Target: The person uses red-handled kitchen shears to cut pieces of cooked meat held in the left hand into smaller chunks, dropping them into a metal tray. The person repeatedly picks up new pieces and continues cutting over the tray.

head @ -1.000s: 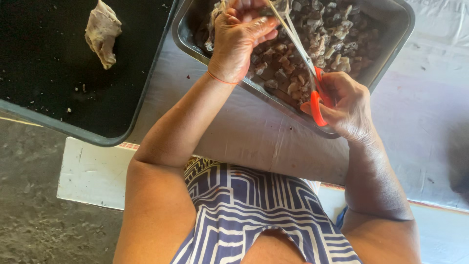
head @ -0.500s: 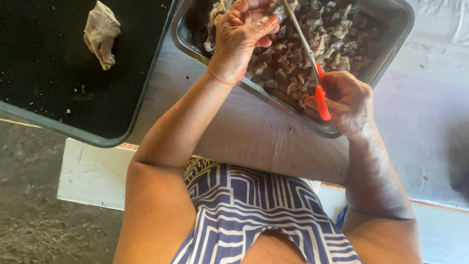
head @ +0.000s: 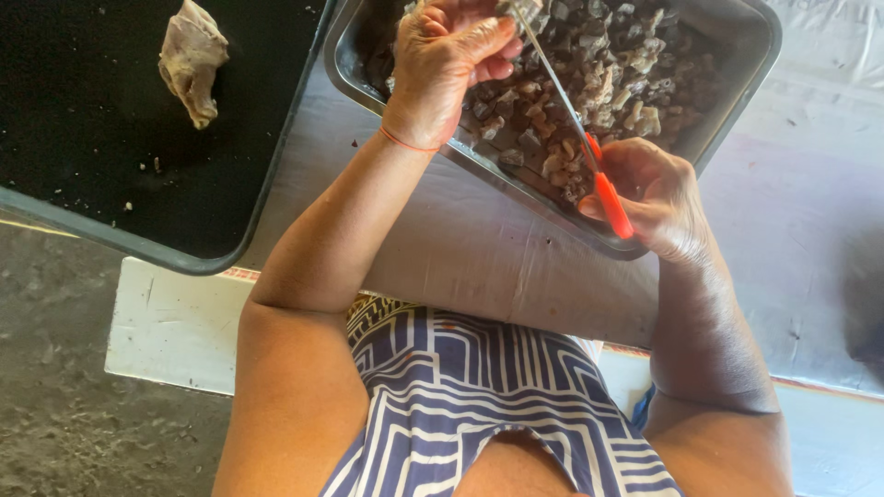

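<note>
Right hand (head: 658,198), right of centre, fingers closed on orange handles of scissors (head: 564,101). Blades' long axis runs up-left to left hand (head: 451,55), top centre, fingers curled, pinching small piece (mostly hidden) over metal tray (head: 746,101) of cut pieces (head: 599,83). Left hand nearer blade tips.

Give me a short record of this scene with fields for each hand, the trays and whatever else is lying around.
left hand: raised over the metal tray, fingers curled on something small; what it is cannot be told
right hand: grips orange-handled scissors, blades pointing toward the left hand
metal tray: filled with small cut pieces
black tray: holds one pale uncut lump and scattered crumbs
surface: grey table
</note>
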